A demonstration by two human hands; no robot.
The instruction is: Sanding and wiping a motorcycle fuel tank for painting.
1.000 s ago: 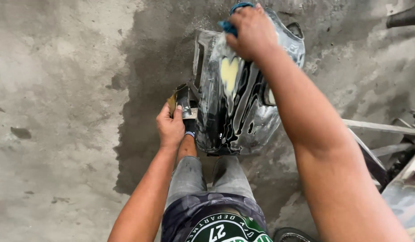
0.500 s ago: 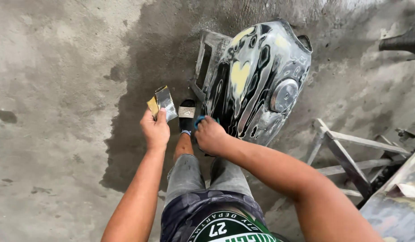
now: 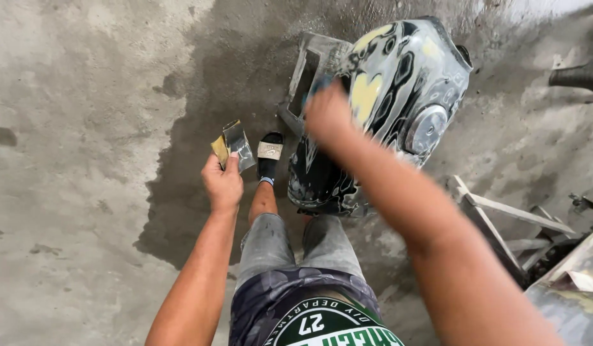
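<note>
Left grip: left hand [image 3: 223,184] clamped on folded sandpaper sheet [image 3: 233,145], raised over the wet floor patch [image 3: 200,96].
Right grip: right hand [image 3: 328,112], blurred, pressed on the tank; seemingly closed around a blue cloth [image 3: 320,83].
Tank: sanded motorcycle fuel tank [image 3: 399,96], on floor ahead of sandalled foot [image 3: 269,156].
Right: metal stand [image 3: 501,224].

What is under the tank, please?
The tank stands on wet concrete floor, leaning against a grey frame. The right hand and a blue cloth cover part of it; its underside is hidden.
</note>
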